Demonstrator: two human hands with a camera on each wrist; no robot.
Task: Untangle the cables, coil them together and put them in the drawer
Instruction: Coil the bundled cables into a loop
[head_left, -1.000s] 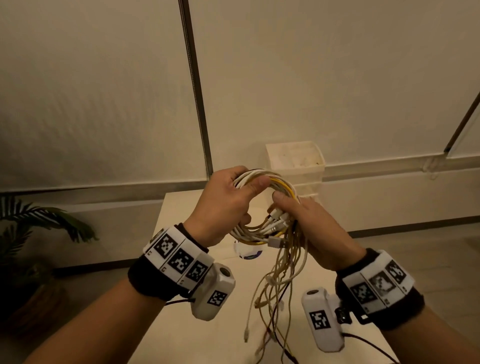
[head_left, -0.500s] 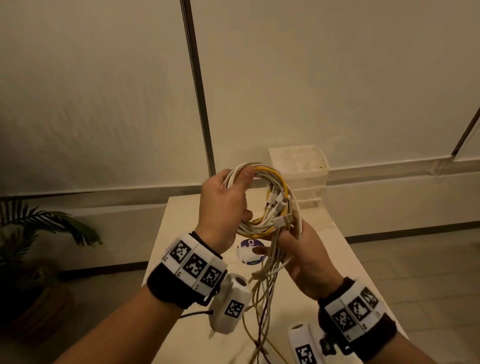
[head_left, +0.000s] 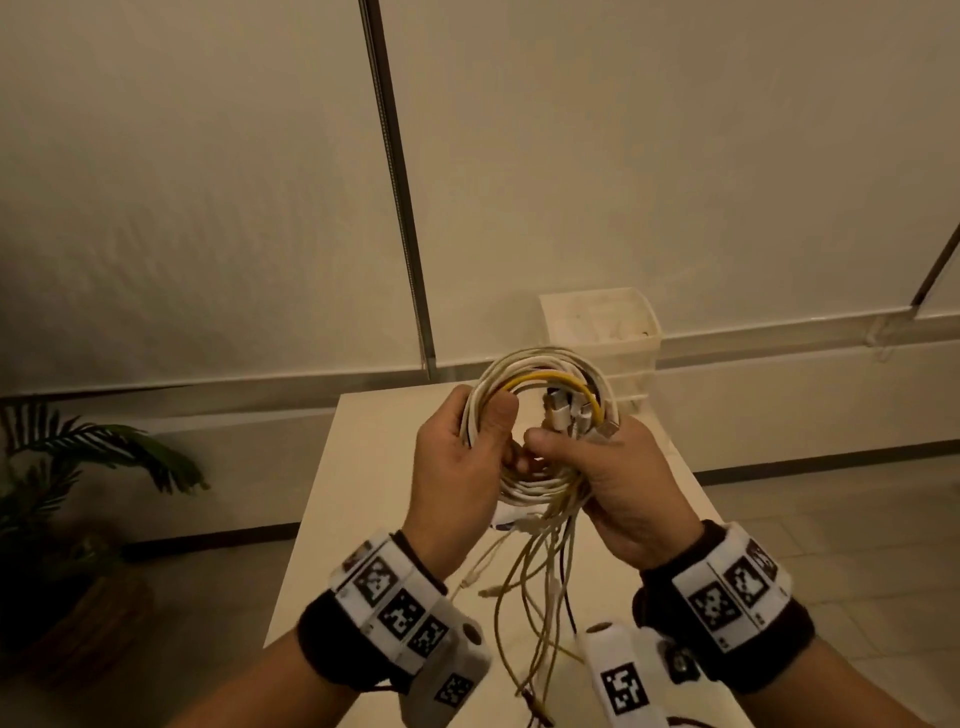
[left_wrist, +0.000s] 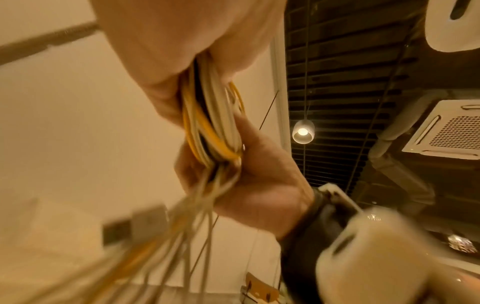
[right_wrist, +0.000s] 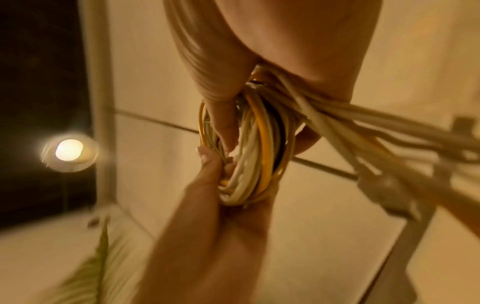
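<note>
A coil of white, cream and yellow cables (head_left: 540, 387) hangs in the air above the table, held by both hands. My left hand (head_left: 467, 457) grips the coil's left side, thumb pressed over the strands. My right hand (head_left: 618, 478) grips its lower right, where several plugs (head_left: 571, 413) bunch together. Loose cable ends (head_left: 540, 597) dangle down toward the table. The left wrist view shows the coil (left_wrist: 210, 127) squeezed between the two hands, and the right wrist view shows the coil (right_wrist: 254, 156) edge-on. A white drawer unit (head_left: 602, 322) stands at the table's far edge, behind the coil.
The white table (head_left: 363, 467) runs from below my hands to the wall. A potted palm (head_left: 78, 467) stands on the floor at the left. A small round blue-and-white object lies on the table, mostly hidden under the coil.
My right hand swung down and back up, bringing the loose strands round onto the coil's lower right. The left hand kept its grip, and fewer cable ends hang free now.
</note>
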